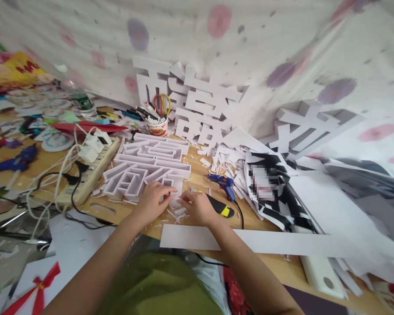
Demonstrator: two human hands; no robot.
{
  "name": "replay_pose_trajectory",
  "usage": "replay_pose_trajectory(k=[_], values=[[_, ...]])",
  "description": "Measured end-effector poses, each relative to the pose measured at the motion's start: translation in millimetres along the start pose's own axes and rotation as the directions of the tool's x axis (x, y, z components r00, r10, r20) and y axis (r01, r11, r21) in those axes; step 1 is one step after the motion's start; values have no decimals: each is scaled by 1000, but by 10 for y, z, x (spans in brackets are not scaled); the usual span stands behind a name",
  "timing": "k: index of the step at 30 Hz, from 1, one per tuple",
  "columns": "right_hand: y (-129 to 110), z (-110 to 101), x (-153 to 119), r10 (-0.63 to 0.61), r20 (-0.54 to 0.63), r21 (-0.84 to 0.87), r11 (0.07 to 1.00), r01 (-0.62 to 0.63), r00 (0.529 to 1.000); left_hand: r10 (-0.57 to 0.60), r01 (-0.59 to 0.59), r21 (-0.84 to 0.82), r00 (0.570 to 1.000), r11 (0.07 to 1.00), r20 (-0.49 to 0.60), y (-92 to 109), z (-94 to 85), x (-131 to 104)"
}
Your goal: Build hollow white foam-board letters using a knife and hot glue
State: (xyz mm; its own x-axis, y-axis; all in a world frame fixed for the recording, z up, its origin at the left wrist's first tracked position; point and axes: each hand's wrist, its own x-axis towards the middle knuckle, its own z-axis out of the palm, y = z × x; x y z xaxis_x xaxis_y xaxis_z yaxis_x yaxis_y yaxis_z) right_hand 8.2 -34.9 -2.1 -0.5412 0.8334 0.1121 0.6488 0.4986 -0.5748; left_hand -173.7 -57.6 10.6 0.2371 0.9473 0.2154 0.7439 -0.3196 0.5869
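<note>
A white foam-board character [166,164] lies in front of me, its thin upright walls forming hollow channels. My left hand [153,202] rests at its lower right corner, thumb and forefinger curled nearly together. Just to the right, my right hand [198,206] has its fingertips closed in a pinch, facing the left fingertips. What each pinch holds, if anything, is too small to make out. A black and yellow utility knife [220,205] lies partly behind my right hand. Beyond it is a blue hot glue gun [225,186]. White offcuts [179,213] lie below my fingers.
A long white strip [190,237] lies along the front edge. Left stand a power strip [95,168] with tangled cords and another glue gun [16,161]. Finished white characters [200,98] lean at the back behind a cup of tools [158,127]. Scraps and printed paper [282,205] crowd the right.
</note>
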Motion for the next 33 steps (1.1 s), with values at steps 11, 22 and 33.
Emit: replay_pose_trajectory(k=[11, 22, 33], values=[[80, 19, 22, -58, 27, 16, 998, 58, 998, 23, -22, 18, 999, 1000, -36, -29, 90, -2], [113, 65, -34, -154, -5, -12, 988, 154, 988, 31, -32, -5, 999, 999, -28, -14, 18, -31], [91, 73, -19, -178, 27, -102, 978, 180, 984, 114, -117, 40, 990, 992, 82, -8, -51, -87]])
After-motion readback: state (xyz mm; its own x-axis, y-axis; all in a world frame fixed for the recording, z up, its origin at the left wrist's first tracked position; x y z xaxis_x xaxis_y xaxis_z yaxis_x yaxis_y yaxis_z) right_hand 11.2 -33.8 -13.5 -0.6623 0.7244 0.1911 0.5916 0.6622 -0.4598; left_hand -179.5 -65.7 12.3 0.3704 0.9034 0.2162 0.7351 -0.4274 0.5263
